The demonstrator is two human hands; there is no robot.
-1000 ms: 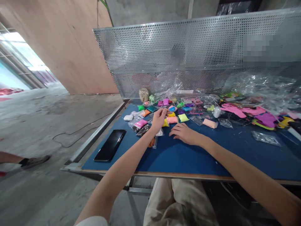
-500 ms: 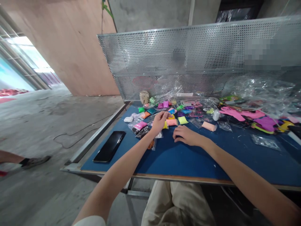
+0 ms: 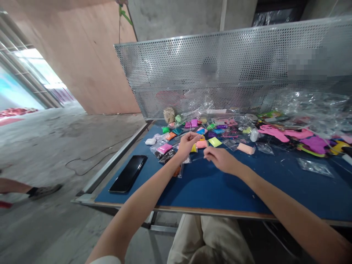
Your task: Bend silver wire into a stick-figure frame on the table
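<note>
My left hand is closed in a pinch above a cluster of small coloured packets that look like modelling clay; what its fingertips hold, if anything, is too small to make out. Just to its right, my right hand hangs low over the blue tabletop, thumb and fingers pressed together, their contents hidden. Near the fingers lie a salmon-pink packet and a yellow-green packet. Left of my left hand, a bright pink packet rests on clear plastic bags, with dark and orange-brown packets partly under my wrist.
A black phone lies at the table's left. Farther right are a peach packet, a white tub, pink cut-out shapes and crumpled clear plastic. A perforated metal panel stands behind. Someone's foot shows at far left.
My right hand's fingers have drawn from loosely curled into a pinch, and the hand has tilted upward slightly. My left hand stays nearly in place, still pinched. The packets look unmoved.
</note>
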